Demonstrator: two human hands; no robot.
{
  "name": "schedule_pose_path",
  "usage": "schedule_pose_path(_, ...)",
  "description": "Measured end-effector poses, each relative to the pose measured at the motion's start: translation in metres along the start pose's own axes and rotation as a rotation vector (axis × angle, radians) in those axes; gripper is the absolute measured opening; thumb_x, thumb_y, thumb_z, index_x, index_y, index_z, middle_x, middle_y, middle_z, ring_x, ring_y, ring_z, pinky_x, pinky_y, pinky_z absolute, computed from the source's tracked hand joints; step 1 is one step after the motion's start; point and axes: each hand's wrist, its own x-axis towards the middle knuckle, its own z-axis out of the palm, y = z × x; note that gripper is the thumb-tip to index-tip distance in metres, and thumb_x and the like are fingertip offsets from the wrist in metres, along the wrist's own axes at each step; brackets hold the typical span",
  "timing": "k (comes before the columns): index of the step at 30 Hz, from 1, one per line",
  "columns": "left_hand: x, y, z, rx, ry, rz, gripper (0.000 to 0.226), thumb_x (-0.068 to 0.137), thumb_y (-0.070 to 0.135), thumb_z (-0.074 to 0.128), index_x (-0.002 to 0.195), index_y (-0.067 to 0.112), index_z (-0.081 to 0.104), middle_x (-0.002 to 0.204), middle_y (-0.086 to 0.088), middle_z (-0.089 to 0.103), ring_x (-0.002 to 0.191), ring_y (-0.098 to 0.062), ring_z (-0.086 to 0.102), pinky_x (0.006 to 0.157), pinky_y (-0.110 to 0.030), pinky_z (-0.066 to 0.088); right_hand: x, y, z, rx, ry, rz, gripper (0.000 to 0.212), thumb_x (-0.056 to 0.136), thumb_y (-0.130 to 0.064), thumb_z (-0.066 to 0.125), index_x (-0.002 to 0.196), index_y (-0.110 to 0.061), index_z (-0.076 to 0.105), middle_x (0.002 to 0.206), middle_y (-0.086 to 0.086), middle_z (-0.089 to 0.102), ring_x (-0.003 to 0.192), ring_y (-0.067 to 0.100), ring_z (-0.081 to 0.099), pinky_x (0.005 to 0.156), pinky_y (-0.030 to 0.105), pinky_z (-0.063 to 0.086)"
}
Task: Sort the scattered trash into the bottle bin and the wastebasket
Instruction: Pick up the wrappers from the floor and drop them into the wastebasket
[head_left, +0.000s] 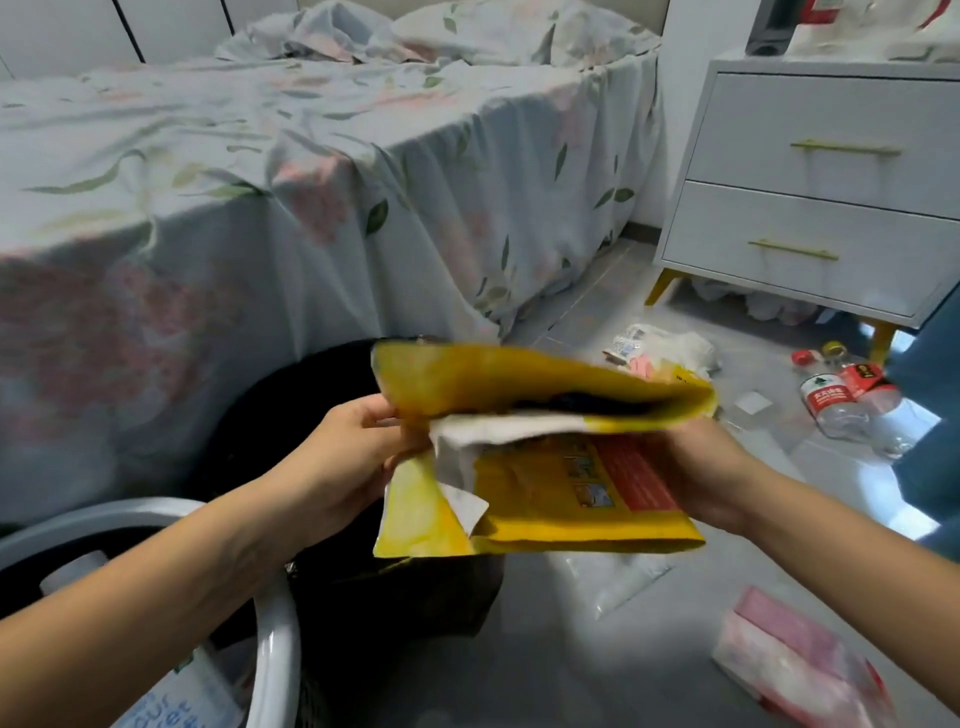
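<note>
1. Head view: I see both hands grasping a crumpled yellow plastic bag with red print (540, 457) above the black-lined wastebasket (332, 597); the left hand (337, 462) pinches its 9 o'clock edge, the right hand (701, 473) curls round its 3 o'clock edge.
2. At 7 o'clock I see the white round bottle bin (270, 644), touching the wastebasket, with a labelled bottle inside.
3. At 2 o'clock, clear plastic bottles with red labels (852, 405) lie on the grey tiled floor (587, 654), near a white two-drawer nightstand (831, 208).
4. At 5 o'clock lies a pink-and-clear wrapper (800, 660); a floral-sheeted bed (260, 182) fills 11 o'clock.
</note>
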Motion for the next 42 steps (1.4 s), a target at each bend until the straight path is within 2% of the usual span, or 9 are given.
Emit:
schedule_pose_path(7,-0.004,-0.003,0.0,0.072,0.06,0.142,0.051,0.08,-0.023,0.051,0.045,0.011,0.065,0.085,-0.004,0.076,0.075,-0.02,0.073,0.053,-0.026,0.056,0.001,-0.006,0.0,0.066,-0.082,0.1,0.054,0.05,-0.055,0.077,0.072,-0.013,0.052,0.071,0.019,0.047,0.055,0.025,0.052,0.049,0.025,0.045)
schedule_pose_path(11,-0.004,-0.001,-0.001,0.117,0.025,0.115,0.054,0.081,-0.019,0.047,0.044,0.016,0.063,0.097,0.0,0.075,0.087,-0.023,0.072,0.066,-0.035,0.055,0.001,-0.003,0.005,-0.206,-0.067,0.089,0.042,0.069,-0.016,0.078,0.101,-0.022,0.052,0.08,0.005,0.07,0.066,0.017,0.07,0.053,0.028,0.054)
schedule_pose_path(14,-0.009,0.01,-0.002,-0.164,-0.095,-0.028,0.025,0.068,-0.002,0.048,0.066,0.014,0.067,0.1,-0.009,0.074,0.077,-0.025,0.068,0.055,-0.027,0.055,-0.001,-0.004,0.004,-0.2,-0.041,0.027,0.062,0.063,-0.002,0.072,0.116,-0.026,0.051,0.084,0.005,0.074,0.074,0.022,0.072,0.058,0.032,0.058)
schedule_pose_path(17,-0.009,0.02,-0.008,-0.349,-0.16,-0.145,0.044,0.067,0.025,0.053,0.106,0.008,0.065,0.109,-0.018,0.07,0.089,-0.033,0.068,0.074,-0.04,0.057,-0.004,-0.016,0.005,-0.244,-0.021,-0.079,0.067,0.06,-0.001,0.073,0.117,-0.028,0.051,0.081,0.001,0.074,0.073,0.019,0.072,0.06,0.031,0.059)
schedule_pose_path(22,-0.017,0.02,0.005,0.298,-0.153,-0.034,0.036,0.07,0.021,0.08,0.104,0.012,0.072,0.096,-0.011,0.075,0.083,-0.022,0.072,0.07,-0.033,0.06,-0.008,-0.031,0.012,-0.433,-0.001,-0.234,0.077,0.052,-0.019,0.081,0.119,-0.039,0.048,0.087,0.001,0.071,0.084,0.022,0.071,0.069,0.037,0.06)
schedule_pose_path(29,-0.018,0.022,-0.001,0.249,0.053,0.194,0.022,0.061,0.016,0.076,0.083,0.018,0.076,0.088,-0.01,0.075,0.076,-0.019,0.071,0.074,-0.036,0.058,-0.005,-0.042,0.015,-0.41,-0.14,0.023,0.04,0.073,-0.03,0.07,0.112,-0.028,0.061,0.102,-0.003,0.074,0.088,0.022,0.073,0.065,0.039,0.061)
schedule_pose_path(34,-0.014,0.023,-0.028,0.554,0.107,0.127,0.032,0.076,0.043,0.074,0.099,0.021,0.067,0.09,0.004,0.075,0.084,-0.01,0.069,0.075,-0.028,0.059,0.013,-0.072,0.037,-0.573,-0.144,-0.213,0.039,0.074,-0.018,0.068,0.109,-0.032,0.061,0.103,-0.004,0.074,0.093,0.028,0.071,0.082,0.062,0.052)
schedule_pose_path(38,-0.025,0.031,-0.065,1.267,0.081,0.241,0.07,0.058,0.08,0.046,0.102,0.03,0.068,0.093,0.019,0.07,0.087,0.006,0.064,0.082,-0.022,0.053,0.046,-0.1,0.064,-0.795,-0.03,-0.506,0.031,0.084,-0.014,0.07,0.107,-0.032,0.062,0.099,-0.005,0.074,0.092,0.018,0.07,0.086,0.049,0.055)
schedule_pose_path(42,-0.044,0.028,-0.067,1.402,-0.241,0.22,0.063,0.066,0.076,0.05,0.103,0.029,0.071,0.094,0.023,0.07,0.089,0.012,0.061,0.082,-0.016,0.049,0.083,-0.103,0.1,-1.248,-0.085,-0.682,0.027,0.085,-0.025,0.068,0.111,-0.019,0.062,0.094,-0.003,0.068,0.093,0.02,0.065,0.077,0.027,0.048)
